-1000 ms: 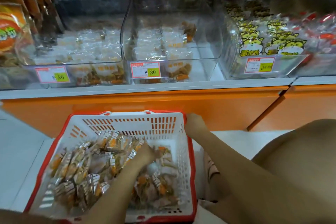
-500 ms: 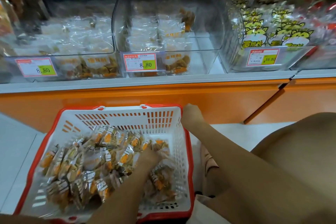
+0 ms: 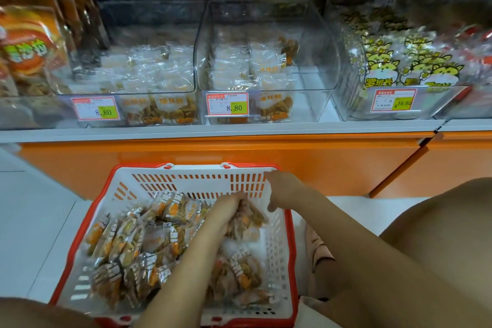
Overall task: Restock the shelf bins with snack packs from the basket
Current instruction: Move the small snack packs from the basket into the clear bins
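Retrieval of a bunch of packs (image 3: 249, 221) from the basket (image 3: 186, 181) by the left hand (image 3: 229, 210), head view. The lift is judged best done with the wrappers pinched firmly at their upper seams, raised clear of the basket wall before being carried forward, and set down in the middle shelf bin (image 3: 311, 82), whose right half lies bare (the fuller bin (image 3: 149, 24) to its left appears to need less). The basket is best steadied meanwhile, so that slippery neighbours are not dragged over the rim. The left grip is curled closed round the upper ends of the bunch, near the basket's far right corner. The packs hang below and to the right of the fingers, and their number cannot be told through the blur. The right hand (image 3: 282, 189) is laid at the rim's far right corner; whether its grip is closed on the rim cannot be told. The loose snack packs (image 3: 127, 247) are heaped mostly along the basket's left side.
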Tool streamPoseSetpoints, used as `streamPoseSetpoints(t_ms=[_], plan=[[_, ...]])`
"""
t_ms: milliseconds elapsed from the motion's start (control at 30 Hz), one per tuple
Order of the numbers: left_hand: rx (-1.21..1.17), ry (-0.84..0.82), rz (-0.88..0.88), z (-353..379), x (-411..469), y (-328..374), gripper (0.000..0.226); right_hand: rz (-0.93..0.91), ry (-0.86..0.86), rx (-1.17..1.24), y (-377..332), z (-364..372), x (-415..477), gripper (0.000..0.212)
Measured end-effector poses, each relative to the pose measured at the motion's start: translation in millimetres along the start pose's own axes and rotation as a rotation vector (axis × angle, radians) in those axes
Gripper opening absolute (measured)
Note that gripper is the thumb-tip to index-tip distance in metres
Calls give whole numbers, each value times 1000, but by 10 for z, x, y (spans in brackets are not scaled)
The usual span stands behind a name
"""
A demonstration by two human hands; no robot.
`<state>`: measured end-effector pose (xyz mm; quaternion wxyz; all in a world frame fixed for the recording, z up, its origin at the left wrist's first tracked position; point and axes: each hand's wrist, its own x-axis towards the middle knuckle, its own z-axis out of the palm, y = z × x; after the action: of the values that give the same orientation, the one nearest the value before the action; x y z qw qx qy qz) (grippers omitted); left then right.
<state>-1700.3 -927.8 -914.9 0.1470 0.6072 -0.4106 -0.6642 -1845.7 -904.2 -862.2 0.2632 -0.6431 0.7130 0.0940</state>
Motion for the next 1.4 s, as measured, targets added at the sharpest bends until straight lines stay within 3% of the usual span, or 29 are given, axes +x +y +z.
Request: streamPoseSetpoints(t_ms=[33,100,167,300,367,433,567,633,700,867,967,1100,1167,1267,1333,1400], plan=[[-66,4,22,-53,-77,105,28,-56,12,39,-50,-34,-47,80],[-157,-19,89,-123,-235,317,28,-128,84,230,-154,-140,-148,87],[-153,-38,198,-162,-424,529,31,-174,199,343,-240,-270,-242,73],[72,80,479,-254,-794,807,37,-196,329,509,-245,-554,-386,12],[84,264,607,-328,-889,867,36,-141,311,733,-177,-716,-430,4],[72,319,636,-383,-950,898,29,-132,293,927,-116,-868,-465,2],[42,15,543,-326,-978,897,55,-253,203,1189,-82,-1113,-501,22],[-87,-108,576,-222,-1000,921,43,-296,196,1245,-93,-1203,-523,30],[-169,-138,630,-134,-1001,972,30,-312,204,1182,-70,-1338,-577,32],[-105,-85,744,-129,-936,1291,17,-408,141,575,109,-2082,-688,23],[21,-18,838,-122,-922,1636,12,-417,191,528,195,-2454,-605,45],[213,103,947,-43,-797,2144,11,-438,229,464,245,-2694,-462,23],[275,153,981,24,-660,2390,22,-327,385,439,290,-2807,-366,20],[521,315,1001,117,-344,2713,51,-1,653,176,335,-2954,-147,30],[760,350,1029,177,-134,2873,53,157,725,37,325,-2989,12,38],[892,271,1047,242,37,2988,47,224,772,8,322,-2979,172,40]])
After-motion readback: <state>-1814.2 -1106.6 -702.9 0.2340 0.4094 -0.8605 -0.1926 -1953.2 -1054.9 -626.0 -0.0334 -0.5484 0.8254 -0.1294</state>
